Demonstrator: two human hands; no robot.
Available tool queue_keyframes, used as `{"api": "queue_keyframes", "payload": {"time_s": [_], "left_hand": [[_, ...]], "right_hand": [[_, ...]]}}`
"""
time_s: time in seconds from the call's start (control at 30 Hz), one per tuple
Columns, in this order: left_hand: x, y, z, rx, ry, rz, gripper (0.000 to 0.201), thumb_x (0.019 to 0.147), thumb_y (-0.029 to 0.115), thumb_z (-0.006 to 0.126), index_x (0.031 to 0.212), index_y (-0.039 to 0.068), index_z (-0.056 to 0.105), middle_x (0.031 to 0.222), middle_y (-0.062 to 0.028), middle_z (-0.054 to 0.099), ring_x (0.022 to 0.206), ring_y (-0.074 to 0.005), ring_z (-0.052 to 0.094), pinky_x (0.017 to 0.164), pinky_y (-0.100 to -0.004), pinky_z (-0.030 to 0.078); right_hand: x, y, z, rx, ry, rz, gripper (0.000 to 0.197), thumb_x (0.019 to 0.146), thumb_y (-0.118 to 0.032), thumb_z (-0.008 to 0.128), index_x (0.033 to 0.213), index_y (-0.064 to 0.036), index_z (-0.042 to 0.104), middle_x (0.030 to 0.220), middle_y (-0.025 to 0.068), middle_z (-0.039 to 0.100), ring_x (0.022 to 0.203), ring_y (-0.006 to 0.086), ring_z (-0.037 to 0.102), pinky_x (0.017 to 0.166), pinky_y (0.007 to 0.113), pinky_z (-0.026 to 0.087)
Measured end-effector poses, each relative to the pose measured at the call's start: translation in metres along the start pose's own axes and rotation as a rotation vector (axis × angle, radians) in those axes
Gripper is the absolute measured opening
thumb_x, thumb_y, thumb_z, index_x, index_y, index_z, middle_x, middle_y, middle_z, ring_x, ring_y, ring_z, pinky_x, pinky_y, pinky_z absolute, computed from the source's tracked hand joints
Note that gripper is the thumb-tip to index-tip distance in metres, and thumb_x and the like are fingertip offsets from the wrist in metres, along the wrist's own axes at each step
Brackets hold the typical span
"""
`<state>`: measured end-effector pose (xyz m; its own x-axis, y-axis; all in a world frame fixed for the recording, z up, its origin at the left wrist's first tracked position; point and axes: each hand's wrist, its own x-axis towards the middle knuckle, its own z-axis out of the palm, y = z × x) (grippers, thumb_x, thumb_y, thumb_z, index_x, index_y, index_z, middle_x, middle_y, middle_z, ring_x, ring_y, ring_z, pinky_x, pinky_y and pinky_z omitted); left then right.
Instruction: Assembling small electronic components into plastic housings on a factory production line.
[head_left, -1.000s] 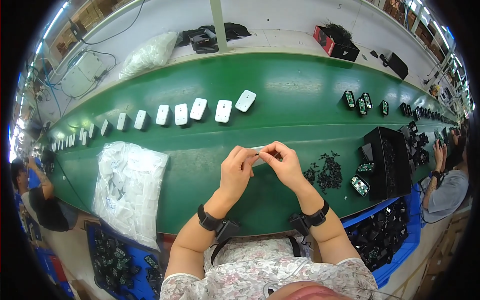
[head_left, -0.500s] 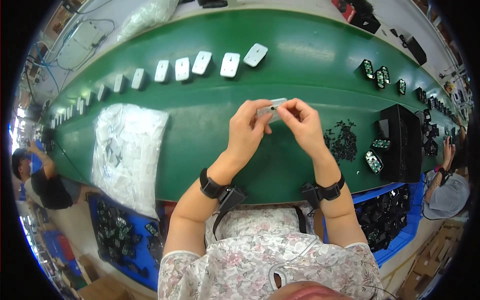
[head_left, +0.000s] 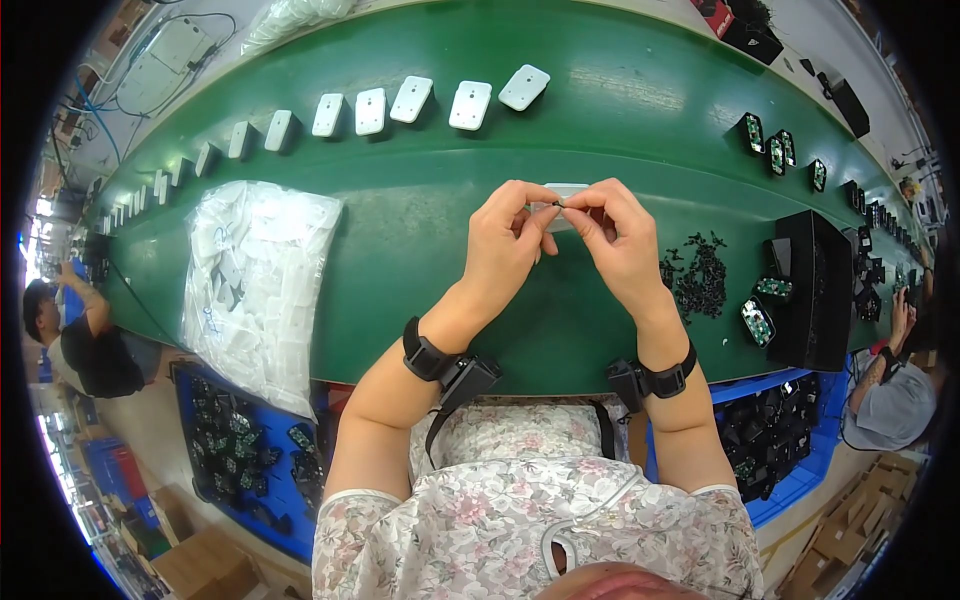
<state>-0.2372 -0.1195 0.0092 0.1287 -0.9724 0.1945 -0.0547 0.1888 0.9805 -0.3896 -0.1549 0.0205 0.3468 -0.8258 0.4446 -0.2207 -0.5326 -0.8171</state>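
Observation:
In front of me my two hands meet fingertip to fingertip over the green table. A small translucent white plastic piece (head_left: 567, 190) shows behind and between the fingers. My left hand (head_left: 503, 232) is closed on it, though its fingers partly hide the hold. With thumb and forefinger, my right hand (head_left: 618, 235) pinches a small black part (head_left: 560, 204), which the left fingertips also touch. To the right of my right hand lies a loose pile of small black parts (head_left: 700, 278).
White housings (head_left: 470, 105) stand in a row across the far side. A clear bag of white pieces (head_left: 265, 290) lies left. At right are a black box (head_left: 812, 290) and circuit-board units (head_left: 757, 322). Blue bins (head_left: 285, 515) sit below the table edge. Other people work at both sides.
Both hands have shifted slightly right in the picture, and their fingertips have come together around the small black part. The white piece now shows farther behind the fingers. The whole view has shifted slightly.

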Motion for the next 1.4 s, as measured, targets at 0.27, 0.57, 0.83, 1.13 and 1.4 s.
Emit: {"api": "queue_keyframes", "payload": {"time_s": [0.27, 0.57, 0.83, 1.13, 1.4], "left_hand": [[0.0, 0.0, 0.002, -0.201, -0.026, -0.086, 0.008, 0.088, 0.0, 0.056, 0.096, -0.001, 0.055, 0.072, -0.0056, 0.06, 0.057, -0.0106, 0.061, 0.047, -0.0214, 0.045], [0.0, -0.008, 0.007, -0.147, -0.025, -0.003, 0.017, 0.089, -0.006, 0.049, 0.106, -0.004, 0.05, 0.09, -0.0106, 0.063, 0.077, -0.0144, 0.065, 0.067, -0.026, 0.054], [-0.003, -0.007, 0.01, -0.17, -0.033, 0.008, 0.015, 0.089, -0.005, 0.05, 0.104, -0.004, 0.049, 0.091, -0.0108, 0.063, 0.078, -0.0143, 0.065, 0.069, -0.0261, 0.055], [-0.003, -0.003, 0.007, 0.068, 0.001, 0.108, 0.009, 0.088, 0.001, 0.055, 0.097, -0.002, 0.052, 0.082, -0.0094, 0.062, 0.067, -0.0143, 0.063, 0.06, -0.0261, 0.051], [0.001, 0.002, 0.002, -0.247, -0.043, -0.102, 0.007, 0.089, 0.003, 0.056, 0.094, -0.001, 0.053, 0.081, -0.0043, 0.06, 0.065, -0.0083, 0.058, 0.055, -0.0208, 0.046]], "right_hand": [[0.003, 0.006, 0.0, -0.149, 0.051, -0.189, 0.009, 0.079, 0.001, 0.066, 0.087, -0.0015, 0.062, 0.087, 0.0042, 0.056, 0.069, 0.0126, 0.052, 0.055, 0.024, 0.041], [0.003, -0.001, -0.005, -0.06, 0.02, 0.064, 0.006, 0.08, -0.005, 0.066, 0.083, -0.0024, 0.062, 0.079, 0.0014, 0.053, 0.067, 0.0102, 0.045, 0.057, 0.023, 0.036], [0.002, -0.001, -0.003, 0.084, 0.059, 0.206, 0.008, 0.081, -0.006, 0.067, 0.081, -0.0024, 0.06, 0.078, -0.0002, 0.051, 0.065, 0.0077, 0.042, 0.058, 0.021, 0.034], [0.0, 0.001, 0.001, -0.011, 0.029, 0.148, 0.009, 0.082, -0.007, 0.067, 0.081, -0.0031, 0.059, 0.078, -0.0012, 0.05, 0.067, 0.0068, 0.044, 0.059, 0.021, 0.036], [0.008, 0.005, -0.015, 0.048, 0.091, 0.178, 0.024, 0.078, -0.013, 0.073, 0.095, -0.0035, 0.059, 0.088, -0.0031, 0.052, 0.067, 0.0034, 0.039, 0.054, 0.017, 0.032]]}}
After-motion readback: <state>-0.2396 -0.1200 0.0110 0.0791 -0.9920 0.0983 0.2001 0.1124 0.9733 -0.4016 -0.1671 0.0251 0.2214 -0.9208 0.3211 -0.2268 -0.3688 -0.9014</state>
